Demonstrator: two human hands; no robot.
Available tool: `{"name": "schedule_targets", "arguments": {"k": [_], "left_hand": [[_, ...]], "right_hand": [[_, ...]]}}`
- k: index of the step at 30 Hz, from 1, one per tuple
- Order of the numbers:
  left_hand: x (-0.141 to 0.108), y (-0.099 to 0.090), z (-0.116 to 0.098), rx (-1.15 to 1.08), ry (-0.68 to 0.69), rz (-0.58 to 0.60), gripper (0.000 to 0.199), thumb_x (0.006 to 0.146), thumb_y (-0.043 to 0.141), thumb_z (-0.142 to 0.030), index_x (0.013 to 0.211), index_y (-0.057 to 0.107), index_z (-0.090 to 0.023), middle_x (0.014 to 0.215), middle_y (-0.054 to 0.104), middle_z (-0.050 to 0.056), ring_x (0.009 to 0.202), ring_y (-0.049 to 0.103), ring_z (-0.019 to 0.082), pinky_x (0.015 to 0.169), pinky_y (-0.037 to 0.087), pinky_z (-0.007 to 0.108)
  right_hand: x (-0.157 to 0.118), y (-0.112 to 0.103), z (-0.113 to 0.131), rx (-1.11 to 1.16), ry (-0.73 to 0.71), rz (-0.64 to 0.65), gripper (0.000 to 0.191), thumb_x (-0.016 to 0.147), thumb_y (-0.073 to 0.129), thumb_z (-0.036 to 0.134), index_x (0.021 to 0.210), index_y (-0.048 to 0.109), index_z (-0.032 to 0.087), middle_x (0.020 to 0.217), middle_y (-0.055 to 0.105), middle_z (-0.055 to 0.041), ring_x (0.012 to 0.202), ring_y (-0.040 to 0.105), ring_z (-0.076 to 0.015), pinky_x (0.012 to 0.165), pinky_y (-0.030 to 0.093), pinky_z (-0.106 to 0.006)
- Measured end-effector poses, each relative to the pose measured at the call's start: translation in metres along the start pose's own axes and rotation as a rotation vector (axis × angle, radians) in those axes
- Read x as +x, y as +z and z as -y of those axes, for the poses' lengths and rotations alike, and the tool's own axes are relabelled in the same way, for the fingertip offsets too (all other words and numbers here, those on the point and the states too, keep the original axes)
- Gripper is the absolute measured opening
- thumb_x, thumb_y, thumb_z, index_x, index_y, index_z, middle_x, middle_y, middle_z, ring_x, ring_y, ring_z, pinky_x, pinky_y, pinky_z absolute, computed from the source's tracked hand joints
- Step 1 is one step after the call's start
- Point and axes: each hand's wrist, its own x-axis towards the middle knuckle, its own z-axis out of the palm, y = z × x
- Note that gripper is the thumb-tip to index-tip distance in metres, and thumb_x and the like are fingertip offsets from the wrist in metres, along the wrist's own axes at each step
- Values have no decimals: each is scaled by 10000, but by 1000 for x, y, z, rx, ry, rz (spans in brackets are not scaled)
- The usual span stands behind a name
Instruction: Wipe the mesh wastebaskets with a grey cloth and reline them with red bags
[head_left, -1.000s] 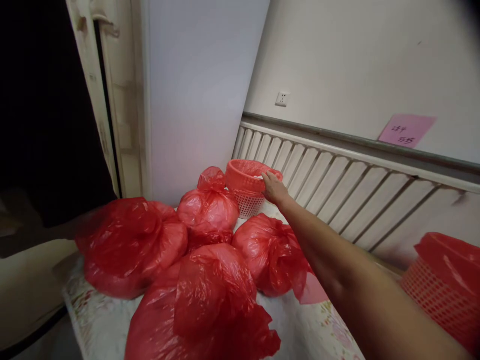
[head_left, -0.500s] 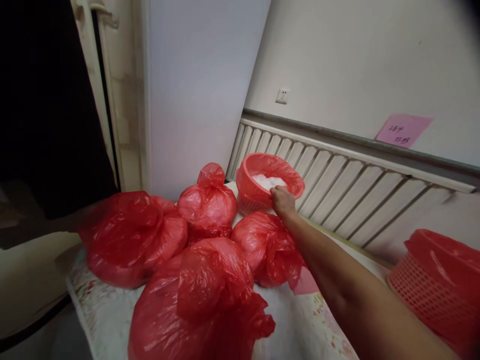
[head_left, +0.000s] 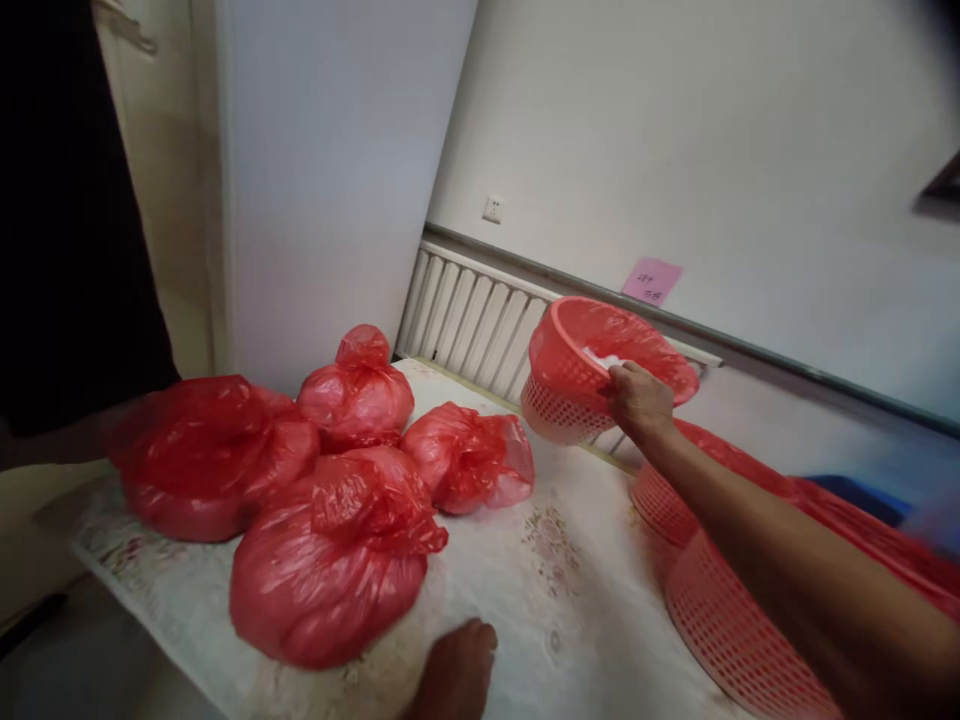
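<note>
My right hand [head_left: 643,402] grips the near rim of a red plastic basket [head_left: 566,405], which is tilted and held above the table. A red bag lines this basket, and some white material shows inside. Low in the view, my left hand [head_left: 457,665] is over the table with its fingers curled together; whether anything is in them is hidden. Just beyond it lies a large knotted red bag [head_left: 322,590]. More filled red bags stand behind, one at the back [head_left: 356,400], one to the right [head_left: 457,455] and one at the left [head_left: 202,460].
A floral cloth covers the table [head_left: 525,610]. More lined red baskets [head_left: 742,610] stand at the right. Behind are a radiator [head_left: 472,320], a white panel [head_left: 337,180] and a pink note [head_left: 652,281] on the wall. Dark clothing of a person [head_left: 67,220] is at the left.
The view has turned right. My right hand has lifted the basket off the back of the table and brought it rightward. My left hand has come into view at the bottom.
</note>
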Motion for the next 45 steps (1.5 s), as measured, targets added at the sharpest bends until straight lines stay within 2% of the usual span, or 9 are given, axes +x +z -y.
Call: {"name": "schedule_targets", "arguments": {"k": [9, 15, 20, 25, 28, 31, 36, 41, 45], "left_hand": [[-31, -4, -18, -31, 16, -202, 261, 889, 331, -162, 873, 591, -183, 924, 590, 91, 913, 548, 223, 889, 403, 359], [-62, -11, -35, -201, -87, -250, 145, 789, 445, -155, 695, 544, -205, 822, 566, 44, 875, 543, 213, 879, 420, 355], [-64, -31, -68, -470, -248, -188, 198, 768, 509, -369, 679, 518, -192, 570, 517, -32, 537, 541, 157, 577, 458, 288], [-66, -59, -131, -746, -214, -134, 430, 812, 469, -540, 910, 604, -143, 795, 683, 71, 678, 658, 183, 658, 513, 317], [-69, -73, -165, -882, -122, -114, 441, 814, 514, -547, 1004, 645, -171, 954, 720, 89, 840, 669, 210, 719, 523, 320], [-68, -82, -187, -1171, -175, -152, 377, 801, 601, -468, 1015, 672, -166, 933, 742, 84, 860, 675, 216, 702, 538, 308], [-63, -94, -208, -1322, -221, -110, 189, 839, 588, -194, 979, 684, -111, 770, 744, 67, 724, 693, 178, 667, 561, 262], [-78, -107, -218, -1394, -214, -88, 220, 901, 475, -108, 1015, 664, -100, 710, 728, 51, 596, 679, 138, 607, 579, 235], [-103, -116, -219, -1446, -280, 96, 235, 900, 478, -92, 1073, 638, -88, 784, 739, 88, 683, 713, 183, 653, 606, 299]], "right_hand": [[-186, -120, -90, 219, -98, 46, 173, 833, 534, 288, 687, 561, 199, 760, 567, -26, 681, 522, -161, 570, 303, -261], [-292, -160, -96, 476, -134, 136, 180, 835, 490, 244, 659, 506, 209, 728, 545, -25, 657, 495, -150, 577, 333, -241], [-351, -166, -79, 565, -254, 134, 241, 882, 438, 213, 647, 491, 199, 702, 517, -22, 648, 463, -148, 587, 293, -263], [-383, -163, -63, 500, -313, 72, 247, 912, 381, 193, 716, 531, 187, 740, 544, -49, 710, 438, -182, 656, 284, -318], [-391, -166, -57, 507, -277, 46, 196, 889, 410, 180, 755, 552, 184, 742, 554, -54, 718, 429, -194, 668, 287, -332], [-392, -171, -56, 556, -239, 70, 125, 881, 463, 200, 823, 574, 187, 784, 573, -57, 759, 443, -206, 702, 308, -343], [-392, -176, -62, 702, -250, 125, 221, 895, 550, 380, 1014, 581, 196, 885, 608, -63, 845, 476, -229, 774, 330, -369], [-395, -176, -64, 762, -229, 99, 350, 882, 553, 471, 1099, 563, 196, 935, 623, -73, 880, 490, -238, 811, 335, -393], [-396, -176, -62, 722, -212, 119, 397, 856, 567, 507, 1104, 568, 197, 949, 626, -76, 903, 490, -250, 824, 340, -404]]}}
